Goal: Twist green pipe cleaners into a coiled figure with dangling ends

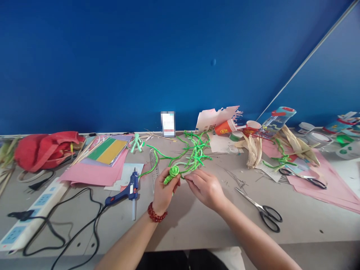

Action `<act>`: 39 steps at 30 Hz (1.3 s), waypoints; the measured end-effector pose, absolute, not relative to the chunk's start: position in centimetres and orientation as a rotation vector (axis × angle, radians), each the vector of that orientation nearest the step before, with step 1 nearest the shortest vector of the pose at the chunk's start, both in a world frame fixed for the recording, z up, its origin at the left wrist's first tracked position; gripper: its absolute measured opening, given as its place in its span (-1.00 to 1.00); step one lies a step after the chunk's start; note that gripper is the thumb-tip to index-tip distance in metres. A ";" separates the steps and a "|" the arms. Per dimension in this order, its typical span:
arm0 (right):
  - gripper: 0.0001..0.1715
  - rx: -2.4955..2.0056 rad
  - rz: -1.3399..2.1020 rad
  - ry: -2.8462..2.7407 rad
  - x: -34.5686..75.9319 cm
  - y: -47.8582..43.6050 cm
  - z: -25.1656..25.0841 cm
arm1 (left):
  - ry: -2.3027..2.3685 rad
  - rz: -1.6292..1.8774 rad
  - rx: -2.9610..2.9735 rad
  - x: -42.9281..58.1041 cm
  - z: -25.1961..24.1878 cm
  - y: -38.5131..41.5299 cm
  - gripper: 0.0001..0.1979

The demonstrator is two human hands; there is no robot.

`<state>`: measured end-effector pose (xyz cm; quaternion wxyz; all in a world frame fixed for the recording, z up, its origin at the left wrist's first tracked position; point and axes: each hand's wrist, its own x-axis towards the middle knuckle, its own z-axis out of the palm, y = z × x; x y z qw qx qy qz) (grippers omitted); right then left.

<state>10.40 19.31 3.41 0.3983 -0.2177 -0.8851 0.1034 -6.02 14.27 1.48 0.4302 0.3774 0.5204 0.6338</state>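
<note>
From where I stand, the person's left hand point(165, 191) is clamped on a tight coil of green chenille stem point(174, 171), held over the tabletop. The right hand point(205, 188) sits just beside it, its fingertips at the trailing stem point(191, 171), though I can't tell whether they grip it. More loose stems tangle toward one o'clock. Neat coiling wants a firm pinch at the coil and even tension along each wrap. A blue hot glue gun point(123, 192) lies at nine o'clock.
</note>
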 end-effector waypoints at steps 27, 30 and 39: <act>-0.63 -0.690 1.973 -1.665 12.2 21.3 5.1 | 0.913 1.237 1.378 -7.1 1.3 13.4 -0.81; -0.58 -0.615 2.190 -1.589 12.2 21.6 4.8 | 0.845 1.230 1.173 -6.6 1.1 13.4 -0.75; -0.61 -0.706 1.753 -1.606 10.2 20.4 3.5 | 0.863 1.501 1.175 -6.0 1.3 13.6 -0.80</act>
